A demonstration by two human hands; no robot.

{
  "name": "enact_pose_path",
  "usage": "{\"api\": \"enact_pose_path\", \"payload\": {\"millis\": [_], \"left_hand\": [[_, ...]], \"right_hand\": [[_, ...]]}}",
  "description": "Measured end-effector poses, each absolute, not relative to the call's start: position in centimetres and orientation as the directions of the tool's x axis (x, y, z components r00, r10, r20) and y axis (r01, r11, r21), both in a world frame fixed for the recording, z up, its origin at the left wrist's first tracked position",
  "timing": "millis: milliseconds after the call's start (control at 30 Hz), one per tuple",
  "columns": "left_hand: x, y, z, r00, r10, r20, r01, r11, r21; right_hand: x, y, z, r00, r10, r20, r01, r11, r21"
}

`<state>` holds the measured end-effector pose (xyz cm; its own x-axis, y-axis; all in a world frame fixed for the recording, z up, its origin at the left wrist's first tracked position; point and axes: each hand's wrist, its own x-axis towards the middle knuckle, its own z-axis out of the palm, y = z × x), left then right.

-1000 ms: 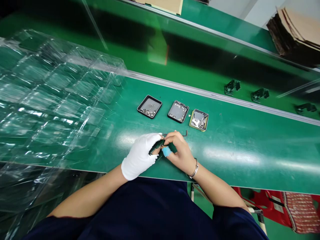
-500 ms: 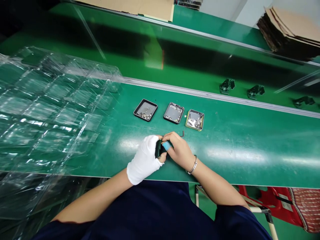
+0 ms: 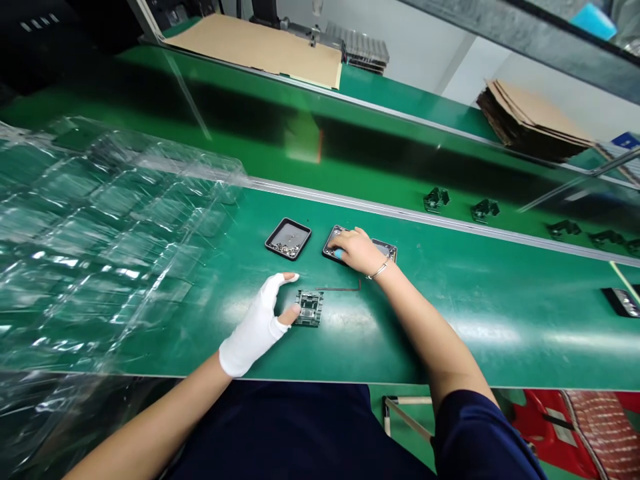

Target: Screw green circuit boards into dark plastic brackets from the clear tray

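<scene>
My left hand [image 3: 255, 327], in a white fingerless glove, is open with thumb and fingers apart. Its thumb is at the left edge of a small dark metal-looking part [image 3: 310, 309] with toothed sides, which lies on the green table. My right hand [image 3: 361, 251], with blue tape on one digit and a bracelet at the wrist, reaches into the middle tray [image 3: 327, 252] of small shiny pieces. Its fingertips are pinched together; what is between them is too small to see. An L-shaped hex key [image 3: 340, 289] lies just right of the part.
Left of my right hand is another tray [image 3: 289, 239] of small metal pieces; a third tray [image 3: 393, 251] is partly behind that hand. Clear plastic blister trays [image 3: 125, 220] cover the left side. Several dark parts [image 3: 485, 210] stand beyond the metal rail [image 3: 350, 209].
The dark part, between both hands before, now lies on the table. My right hand has moved forward to the middle tray. My left hand has opened and drawn left. The view has tilted up.
</scene>
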<state>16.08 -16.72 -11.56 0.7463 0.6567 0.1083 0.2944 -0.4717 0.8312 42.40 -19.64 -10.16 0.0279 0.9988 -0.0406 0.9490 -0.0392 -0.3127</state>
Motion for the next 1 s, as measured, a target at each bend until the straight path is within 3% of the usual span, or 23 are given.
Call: {"api": "enact_pose_path", "payload": {"millis": [100, 300, 400, 500, 633, 767, 833, 1000], "left_hand": [[15.6, -16.1, -11.6, 0.724, 0.684, 0.091, 0.320, -0.449, 0.834], [15.3, -15.5, -11.6, 0.687, 0.714, 0.135, 0.290, -0.440, 0.850], [15.6, -15.7, -10.5, 0.678, 0.696, 0.235, 0.267, -0.532, 0.804], [16.3, -16.1, -9.2, 0.714, 0.610, 0.343, 0.195, -0.645, 0.739], [17.4, -16.7, -8.1, 0.744, 0.525, 0.413, 0.103, -0.701, 0.706], [17.7, -17.0, -7.7, 0.743, 0.520, 0.421, 0.115, -0.719, 0.686], [17.4, -17.1, -7.4, 0.772, 0.454, 0.446, 0.108, -0.784, 0.612], [16.2, -17.4, -7.1, 0.833, 0.158, 0.530, 0.018, -0.965, 0.260]], "right_hand": [[42.2, -18.8, -10.5, 0.033, 0.997, -0.069, 0.941, -0.054, -0.333], [42.9, -20.5, -9.8, 0.200, 0.979, 0.047, 0.894, -0.162, -0.418], [41.3, -22.3, -9.0, 0.312, 0.940, 0.139, 0.702, -0.130, -0.700], [38.0, -24.0, -8.3, 0.262, 0.958, 0.116, 0.397, 0.003, -0.918], [33.9, -25.5, -8.0, 0.132, 0.982, 0.138, 0.197, 0.110, -0.974], [32.8, -26.0, -8.0, 0.116, 0.980, 0.161, 0.181, 0.138, -0.974], [33.0, -26.3, -7.7, 0.085, 0.987, 0.139, 0.210, 0.118, -0.971], [33.3, -27.2, -6.7, -0.084, 0.996, 0.015, 0.319, 0.041, -0.947]]}}
